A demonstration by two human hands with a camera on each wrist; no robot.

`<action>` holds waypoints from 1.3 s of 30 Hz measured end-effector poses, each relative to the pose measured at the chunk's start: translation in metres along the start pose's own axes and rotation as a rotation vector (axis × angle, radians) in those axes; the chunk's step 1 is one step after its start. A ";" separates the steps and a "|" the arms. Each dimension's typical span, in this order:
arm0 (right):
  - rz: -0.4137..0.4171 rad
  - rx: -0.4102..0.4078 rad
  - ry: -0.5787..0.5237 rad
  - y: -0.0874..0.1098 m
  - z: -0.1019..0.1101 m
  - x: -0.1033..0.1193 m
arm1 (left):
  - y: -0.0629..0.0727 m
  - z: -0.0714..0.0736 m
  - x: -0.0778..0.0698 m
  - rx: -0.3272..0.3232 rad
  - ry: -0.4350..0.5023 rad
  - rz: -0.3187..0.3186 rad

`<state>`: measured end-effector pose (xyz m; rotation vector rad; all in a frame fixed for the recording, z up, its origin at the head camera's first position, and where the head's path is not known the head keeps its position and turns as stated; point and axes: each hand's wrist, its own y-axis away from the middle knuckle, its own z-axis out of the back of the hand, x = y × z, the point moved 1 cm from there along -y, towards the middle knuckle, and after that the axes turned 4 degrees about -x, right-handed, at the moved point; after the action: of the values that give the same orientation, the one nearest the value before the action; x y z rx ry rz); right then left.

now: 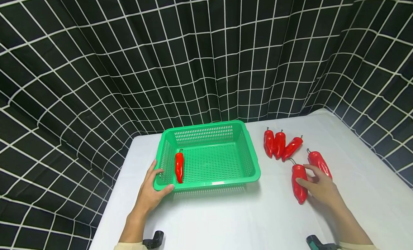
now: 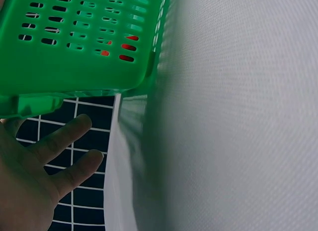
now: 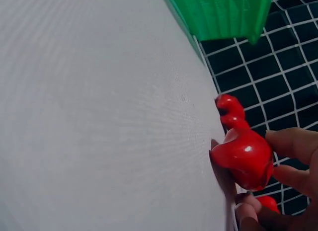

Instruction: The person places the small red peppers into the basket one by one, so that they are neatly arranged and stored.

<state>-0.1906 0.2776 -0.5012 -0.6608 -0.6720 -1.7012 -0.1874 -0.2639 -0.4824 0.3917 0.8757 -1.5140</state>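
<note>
Gripping one red pepper (image 1: 299,193), right hand (image 1: 321,189) near four others (image 1: 279,145).

Studio-like setup: gridded black curtain (image 1: 200,69), white-covered table (image 1: 222,219)

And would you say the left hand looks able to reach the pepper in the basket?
Probably yes: the left hand holds the rim of the green basket, close to the red pepper, which lies uncovered.

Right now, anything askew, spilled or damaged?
Nothing stands out. The green basket, held by the left hand, sits upright with one red pepper inside; the right hand grips another pepper; four more peppers lie nearby.
</note>
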 end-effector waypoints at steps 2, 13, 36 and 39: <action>0.000 -0.010 0.011 -0.001 -0.001 0.002 | 0.000 0.000 0.000 0.002 -0.001 0.002; -0.088 -0.015 -0.009 -0.004 -0.004 0.001 | 0.000 0.000 0.000 0.007 0.010 0.005; -0.048 -0.066 -0.361 0.015 0.021 0.034 | -0.001 0.000 0.003 0.006 -0.010 -0.002; -0.019 -0.066 -0.395 0.016 0.024 0.042 | -0.001 0.000 0.003 0.005 -0.001 0.001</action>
<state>-0.1814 0.2642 -0.4524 -1.0562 -0.9009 -1.6298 -0.1886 -0.2656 -0.4842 0.3949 0.8708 -1.5159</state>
